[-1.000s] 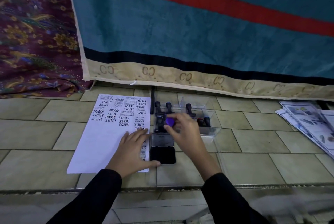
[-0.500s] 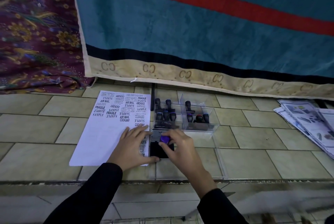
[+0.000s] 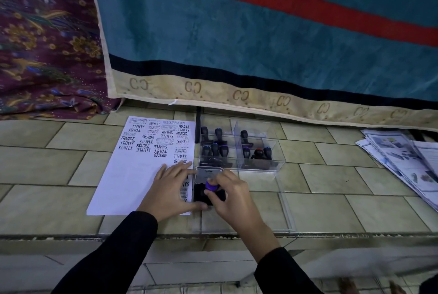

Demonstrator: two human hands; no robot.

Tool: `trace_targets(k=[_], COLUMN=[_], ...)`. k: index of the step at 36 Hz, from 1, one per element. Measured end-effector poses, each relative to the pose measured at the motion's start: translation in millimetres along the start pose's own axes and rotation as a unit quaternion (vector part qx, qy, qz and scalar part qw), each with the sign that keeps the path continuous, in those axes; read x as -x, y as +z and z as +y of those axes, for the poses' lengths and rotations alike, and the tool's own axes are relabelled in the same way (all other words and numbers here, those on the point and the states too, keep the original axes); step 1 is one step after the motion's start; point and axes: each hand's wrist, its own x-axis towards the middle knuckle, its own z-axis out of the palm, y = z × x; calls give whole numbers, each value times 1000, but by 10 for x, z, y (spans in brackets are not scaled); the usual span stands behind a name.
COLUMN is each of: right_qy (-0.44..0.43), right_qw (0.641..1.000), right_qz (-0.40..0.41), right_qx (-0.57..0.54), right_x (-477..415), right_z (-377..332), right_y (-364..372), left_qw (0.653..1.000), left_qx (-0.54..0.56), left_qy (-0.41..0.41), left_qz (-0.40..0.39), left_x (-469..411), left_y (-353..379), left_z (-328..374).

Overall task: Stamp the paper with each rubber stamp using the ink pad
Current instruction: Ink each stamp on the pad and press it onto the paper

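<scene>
A white paper sheet (image 3: 132, 175) with many black stamp marks across its far half lies on the tiled ledge. My left hand (image 3: 170, 189) lies flat on the sheet's right edge, its thumb touching the open black ink pad (image 3: 200, 195). The pad's silver lid (image 3: 207, 172) is flipped back. My right hand (image 3: 233, 195) holds a purple-topped rubber stamp (image 3: 211, 185) down on the ink pad. A clear plastic box (image 3: 258, 165) behind the pad holds several more black stamps (image 3: 215, 149).
The box's clear lid (image 3: 282, 213) lies on the tiles to the right of my right hand. A stack of printed papers (image 3: 407, 163) sits at the far right. A teal and red cloth (image 3: 260, 32) hangs behind; the ledge's front edge (image 3: 71, 236) is near me.
My right hand carried the purple-topped stamp from the clear box toward me and down onto the ink pad. My left hand stayed on the paper.
</scene>
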Motion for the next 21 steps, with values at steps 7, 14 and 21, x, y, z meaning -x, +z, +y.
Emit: trace_targets(k=[7,14,21], right_qy=[16,17,47], right_qw=[1000,999,997], right_qz=[11,-25,1], right_qx=[-18,23,-58], right_x=[-65,-72,-478], right_z=[0,32,-102], right_y=[20,-11,32], left_qw=[936,894,950], left_qx=[332,378,-67], left_qy=[-117,-145,-228], left_qz=[22,189,204], left_x=[36,40,67], left_y=[-165,-440,-568], left_z=[42,-130,-582])
